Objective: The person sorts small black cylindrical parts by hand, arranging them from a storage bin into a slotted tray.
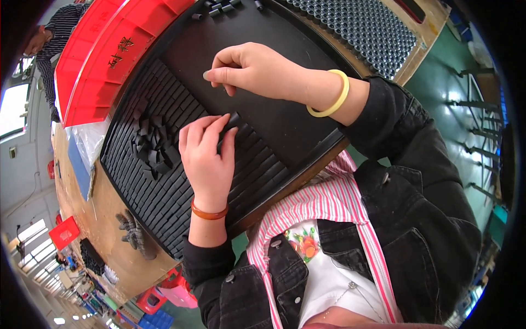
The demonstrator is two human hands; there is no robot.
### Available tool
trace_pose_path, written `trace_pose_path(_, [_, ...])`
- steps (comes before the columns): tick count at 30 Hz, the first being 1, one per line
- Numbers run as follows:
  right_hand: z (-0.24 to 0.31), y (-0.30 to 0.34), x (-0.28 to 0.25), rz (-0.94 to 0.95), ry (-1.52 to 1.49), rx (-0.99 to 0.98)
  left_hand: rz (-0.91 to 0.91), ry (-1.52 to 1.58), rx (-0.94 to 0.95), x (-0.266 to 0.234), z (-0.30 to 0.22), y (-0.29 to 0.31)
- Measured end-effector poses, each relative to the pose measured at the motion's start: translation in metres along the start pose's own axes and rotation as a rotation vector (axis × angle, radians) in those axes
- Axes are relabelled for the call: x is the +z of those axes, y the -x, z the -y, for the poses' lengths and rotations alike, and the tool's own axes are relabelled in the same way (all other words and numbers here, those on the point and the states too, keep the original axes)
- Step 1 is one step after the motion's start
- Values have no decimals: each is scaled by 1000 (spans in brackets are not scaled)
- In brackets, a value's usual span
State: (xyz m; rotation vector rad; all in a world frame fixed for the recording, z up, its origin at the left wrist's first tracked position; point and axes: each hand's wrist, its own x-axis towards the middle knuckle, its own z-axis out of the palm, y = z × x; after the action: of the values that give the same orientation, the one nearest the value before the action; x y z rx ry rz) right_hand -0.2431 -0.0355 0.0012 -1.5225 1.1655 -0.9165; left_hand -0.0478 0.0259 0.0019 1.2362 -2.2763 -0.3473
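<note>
My left hand [208, 153], closed, grips a short black tube [235, 118] between thumb and fingers, above the edge of the laid rows. More black material shows inside its grip, partly hidden by the fingers. My right hand [249, 68] hovers beyond it over the bare part of the black tray [285, 123]. Its thumb and fingers are curled together, and nothing shows between them. Tight rows of black tubes [164, 203] cover the tray's left and near part. A loose heap of black tubes [150, 143] lies on these rows, left of my left hand.
Red bins [104, 60] stand along the tray's far left. Several loose black tubes [222, 8] lie at its far end. A block of round metallic parts [361, 33] sits at the far right. A dark glove [134, 236] rests on the wooden table [118, 274]. Another person [52, 49] is at far left.
</note>
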Motion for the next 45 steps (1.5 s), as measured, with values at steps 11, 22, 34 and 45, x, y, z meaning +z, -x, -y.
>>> trace_pose_path(11, [4, 6, -7, 437, 586, 114, 19, -273, 160, -1, -9, 5])
trace_pose_path(22, [18, 6, -9, 793, 519, 230, 52, -157, 162, -5, -5, 8])
trace_pose_path(34, [7, 4, -11, 258, -573, 287, -107, -377, -459, -49, 36, 23])
trace_pose_path(45, [-5, -3, -6, 230, -737, 394, 29, -419, -538, -43, 44, 29])
